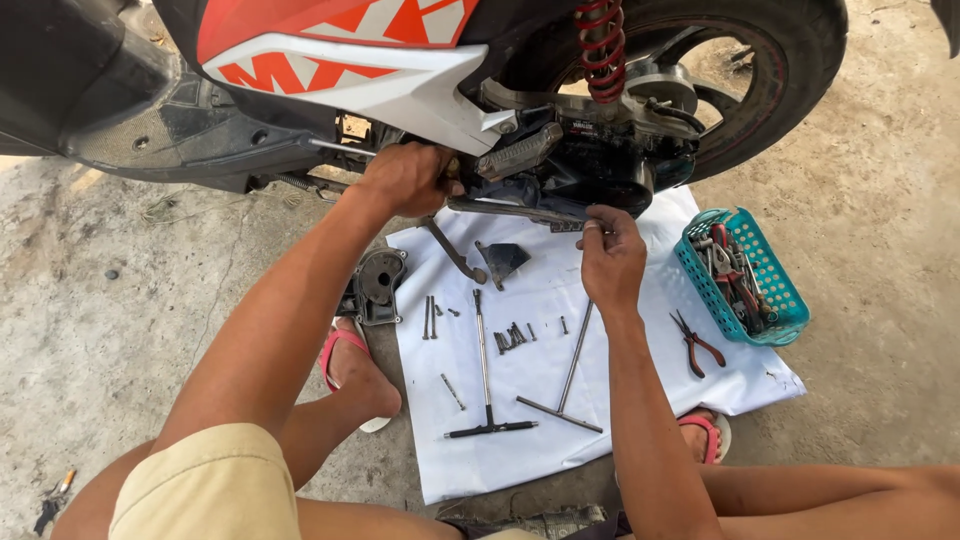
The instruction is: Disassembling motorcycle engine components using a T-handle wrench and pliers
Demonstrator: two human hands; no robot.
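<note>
Rough grey concrete floor [860, 300] carries a white sheet [540, 440] spread beneath an orange, white and black scooter [330, 60] with a red coil shock spring [602, 45] by its rear wheel [780, 70].

From the head camera, the left hand [408, 178] is clenched around a part at the scooter's underside, just above the sheet's far left corner; what it grips is hidden by the fingers. The right hand [610, 258] pinches a small metal piece against the long dark metal lever [515, 210] that runs under the engine case, near the sheet's far edge.

On the sheet lie two long steel T-handle wrenches [485, 380], a scatter of loose bolts [510, 335] near the middle, and red-handled pliers [698, 345] toward the right edge. A teal plastic basket of tools [775, 290] sits on the sheet's right corner. A dark round engine cover [378, 285] rests at the left edge.
</note>
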